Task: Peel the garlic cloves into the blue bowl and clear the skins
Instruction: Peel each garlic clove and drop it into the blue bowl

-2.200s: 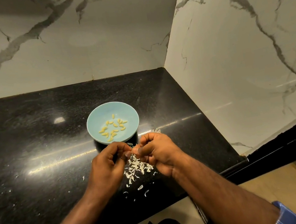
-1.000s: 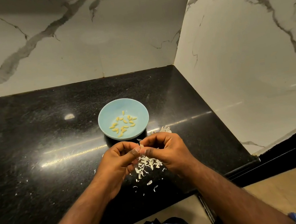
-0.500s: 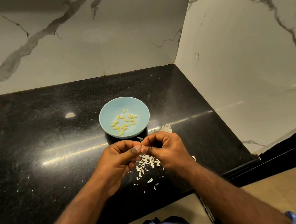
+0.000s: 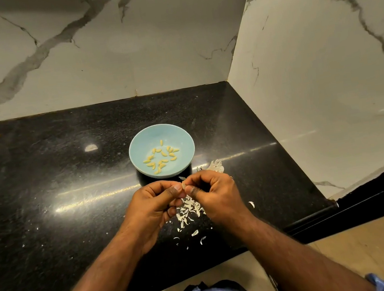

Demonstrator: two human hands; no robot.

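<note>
Black stone counter (image 4: 47, 216) has its near edge just behind the wrists, and past that edge it drops straight to the floor, so anything swept nearward will fall off. Loose skins (image 4: 188, 212) lie in a small heap under and between the hands, with a few flakes strewn nearer the edge and one off to the right; none has been cleared yet. Above the heap the left hand (image 4: 152, 204) and right hand (image 4: 214, 193) meet thumb to thumb, fingers curled in and pinched together on a clove (image 4: 182, 185), of which only a pale sliver shows between the tips; how much skin it has left I cannot tell. A further tuft of skins (image 4: 214, 166) sits just beyond the right hand. Just beyond the hands stands the bowl (image 4: 177, 135), holding about a dozen and a half peeled cloves (image 4: 162, 159), so the peeling looks well along, though no unpeeled stock is visible to judge what remains. Left of the bowl the counter runs wide and bare save for specks, good room for gathering skins. To the right the marble wall (image 4: 325, 75) closes in near the bowl, and the back wall bounds the far side.
</note>
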